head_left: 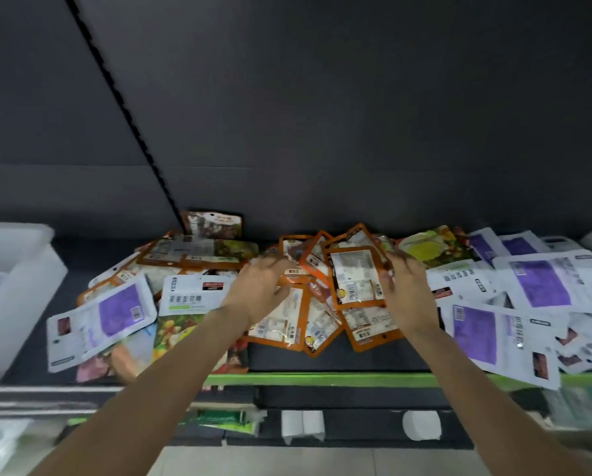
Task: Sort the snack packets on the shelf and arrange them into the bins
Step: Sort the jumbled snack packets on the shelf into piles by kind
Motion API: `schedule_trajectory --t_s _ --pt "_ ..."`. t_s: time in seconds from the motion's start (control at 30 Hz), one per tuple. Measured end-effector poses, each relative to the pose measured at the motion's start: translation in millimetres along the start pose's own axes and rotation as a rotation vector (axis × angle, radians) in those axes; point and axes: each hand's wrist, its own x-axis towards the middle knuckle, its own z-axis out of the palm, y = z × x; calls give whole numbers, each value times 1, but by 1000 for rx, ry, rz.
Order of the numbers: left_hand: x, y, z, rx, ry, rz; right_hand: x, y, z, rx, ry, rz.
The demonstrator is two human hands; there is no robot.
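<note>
At frame centre, the left hand point(260, 285) and right hand point(404, 286) flank the orange-edged packets point(354, 280), fingers curled onto their edges; a white bin point(23, 269) sits far left.

left hand point(260, 286): fingers curled, forearm extended | right hand point(406, 286): likewise

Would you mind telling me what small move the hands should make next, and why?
Probably draw the orange-edged packets together into one stack: both the left hand and right hand already rest on that loose cluster, while the white bin waits at the left.
</note>
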Motion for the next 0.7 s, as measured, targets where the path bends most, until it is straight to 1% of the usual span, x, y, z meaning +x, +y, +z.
schedule_trajectory --t_s 0.07,0.1,0.2,0.27,0.33,0.4,0.47,0.53,0.63,0.7 --pt "-22 -34 -12 -12 57 -44 -9 -45 13 62 -81 -150" --pt "-33 -51 -16 -18 74 -67 -15 -66 22 85 -137 -195" --pt "-65 -102 -31 -23 99 -120 -27 -120 60 131 -288 -270" --pt "-80 -135 -39 7 50 -148 -35 -151 87 157 -385 -269" --pt "-92 -162 -43 29 -54 -163 -46 -176 112 173 -521 -221" --pt "-105 -184 -43 11 -147 -172 -55 -192 133 93 -650 -166" --pt "-116 -204 -43 -10 -214 -195 -57 -204 144 -9 -661 -121" --pt "-124 -223 -48 -9 -253 -215 -54 -214 150 -63 -608 -93" --pt "-132 -250 -53 2 -247 -242 -50 -230 152 -124 -600 -65" --pt "-137 -261 -55 -6 -271 -271 -50 -240 153 -176 -594 -59"
